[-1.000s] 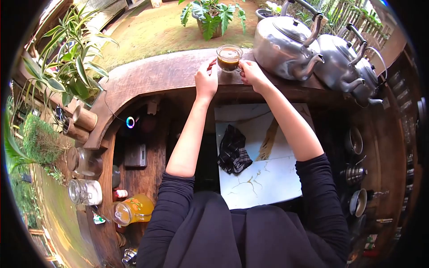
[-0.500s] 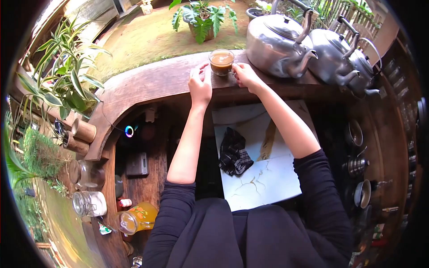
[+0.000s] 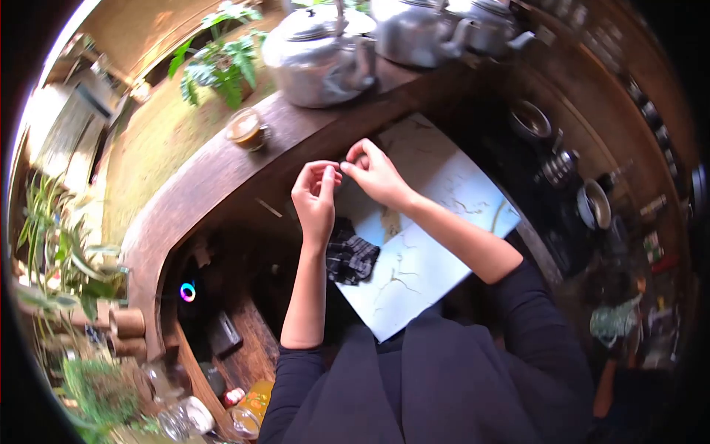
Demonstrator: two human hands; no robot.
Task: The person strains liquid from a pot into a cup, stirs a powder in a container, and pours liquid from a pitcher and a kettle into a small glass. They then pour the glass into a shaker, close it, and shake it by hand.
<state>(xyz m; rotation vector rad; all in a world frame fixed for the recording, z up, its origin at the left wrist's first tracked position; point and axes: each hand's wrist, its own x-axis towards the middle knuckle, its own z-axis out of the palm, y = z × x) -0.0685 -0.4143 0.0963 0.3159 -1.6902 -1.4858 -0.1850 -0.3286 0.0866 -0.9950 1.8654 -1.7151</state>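
A glass cup of brown coffee (image 3: 247,129) stands on the curved wooden counter (image 3: 177,185), touched by neither hand. My left hand (image 3: 316,185) is raised short of the counter's inner edge, its fingers bent and nothing visible in them. Close beside it on the right, my right hand (image 3: 372,169) has its fingers curled inward; whether anything small is between them is hidden. Below the hands, a dark checked cloth (image 3: 351,255) lies on the white marbled tabletop (image 3: 429,266).
Metal kettles (image 3: 318,63) stand along the counter's back, beside a potted plant (image 3: 222,66). Pans and bowls (image 3: 594,203) are at the right. A jug of orange liquid (image 3: 255,403) and glass jars (image 3: 185,418) sit at the lower left.
Both hands have left the coffee cup and come back from the counter, close together above the marbled surface. The view has turned, so the cup and kettles appear further left.
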